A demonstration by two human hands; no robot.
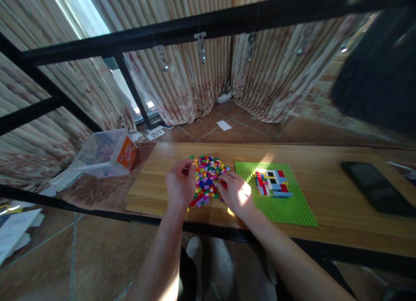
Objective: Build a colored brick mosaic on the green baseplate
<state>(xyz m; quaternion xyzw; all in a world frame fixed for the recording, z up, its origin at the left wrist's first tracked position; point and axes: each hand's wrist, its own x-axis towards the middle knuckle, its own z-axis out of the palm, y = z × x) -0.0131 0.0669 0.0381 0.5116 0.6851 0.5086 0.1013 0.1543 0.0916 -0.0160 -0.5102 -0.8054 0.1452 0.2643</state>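
A loose pile of small toy building bricks (208, 173) in many colours lies on the wooden table. At its left edge is my left hand (182, 182), fingers curled with thumb and forefinger close together; whatever they hold, if anything, is too small to make out. My right hand (235, 192) reaches into the pile's right side, its fingertips pinched among the bricks, and I cannot tell which piece is between them. Right of that hand lies a green baseplate (269, 212), bearing a flat build of red, white, blue, yellow and black bricks (273, 183).
A dark phone or tablet (378, 188) rests on the table (328, 175) at the right. On the left, beyond the table's end, a clear plastic box (100, 151) with an orange label lies tipped. A black metal bar (182, 27) crosses above, before curtains (182, 89).
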